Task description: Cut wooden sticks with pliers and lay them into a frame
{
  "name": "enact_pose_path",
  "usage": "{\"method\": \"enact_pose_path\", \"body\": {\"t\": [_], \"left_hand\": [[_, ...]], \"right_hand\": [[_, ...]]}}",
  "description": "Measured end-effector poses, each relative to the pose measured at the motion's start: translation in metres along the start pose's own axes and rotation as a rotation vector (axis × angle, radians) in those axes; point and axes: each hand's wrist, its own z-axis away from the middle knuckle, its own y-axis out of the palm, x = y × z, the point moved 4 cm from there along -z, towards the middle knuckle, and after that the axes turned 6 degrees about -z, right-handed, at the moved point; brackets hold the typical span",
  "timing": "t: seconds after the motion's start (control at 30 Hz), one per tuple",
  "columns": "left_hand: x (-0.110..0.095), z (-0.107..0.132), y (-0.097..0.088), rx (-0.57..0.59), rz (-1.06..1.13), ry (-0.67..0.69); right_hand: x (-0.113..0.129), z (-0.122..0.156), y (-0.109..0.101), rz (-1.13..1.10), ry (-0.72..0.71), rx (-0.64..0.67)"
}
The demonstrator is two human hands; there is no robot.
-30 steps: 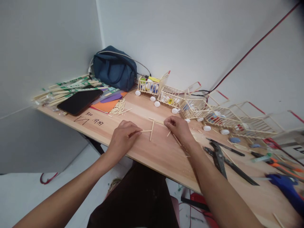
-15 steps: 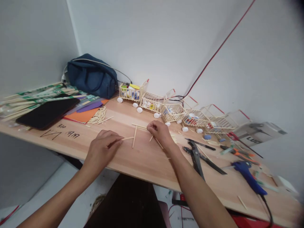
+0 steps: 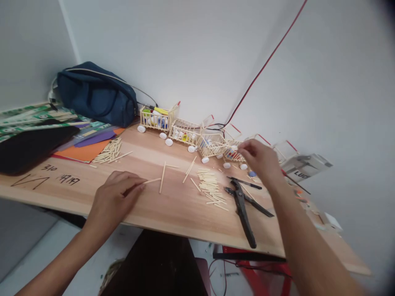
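Note:
Low over the table, my left hand (image 3: 119, 193) pinches a short wooden stick (image 3: 153, 180) between thumb and fingers. The stick's far end meets a longer upright-lying stick (image 3: 162, 177), whose top touches another thin stick (image 3: 173, 166). My right hand (image 3: 259, 158) is raised in front of the row of small stick-built carts (image 3: 212, 144), thumb and fingers closed together. What it holds, if anything, I cannot make out. Two crossed sticks (image 3: 189, 169) lie between the hands, beside a pile of cut sticks (image 3: 210, 187).
Black-handled cutters (image 3: 242, 211) lie on the right, below a black pen-like tool (image 3: 247, 182). Another stick pile (image 3: 109, 151) sits by orange paper (image 3: 84, 153). A dark tablet (image 3: 33, 148), wrapped sticks (image 3: 27, 117) and a blue bag (image 3: 97, 96) occupy the left.
My right hand has moved up and right, away from the joined sticks, uncovering the stick pile. My right arm now covers the blue glue gun. The view has shifted right.

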Motion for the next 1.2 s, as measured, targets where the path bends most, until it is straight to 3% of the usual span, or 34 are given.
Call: {"method": "enact_pose_path", "body": {"t": [0.1, 0.2, 0.33, 0.53, 0.8, 1.2], "left_hand": [[-0.001, 0.000, -0.001, -0.007, 0.014, -0.005], [-0.001, 0.000, -0.001, -0.010, 0.012, 0.001], [-0.002, 0.002, 0.000, -0.009, -0.017, 0.001], [-0.001, 0.002, 0.000, -0.001, -0.069, 0.000], [-0.003, 0.002, 0.000, 0.005, -0.088, -0.002], [0.000, 0.003, 0.000, 0.002, -0.085, -0.014]], "right_hand": [[-0.013, -0.015, -0.025, 0.151, -0.032, -0.027], [-0.015, -0.028, -0.030, 0.258, -0.077, -0.005], [-0.011, -0.040, -0.016, 0.335, -0.124, 0.050], [-0.016, -0.045, 0.007, 0.379, -0.069, 0.045], [-0.029, -0.047, 0.020, 0.379, -0.016, 0.014], [-0.033, -0.042, 0.035, 0.180, -0.017, -0.165]]}}
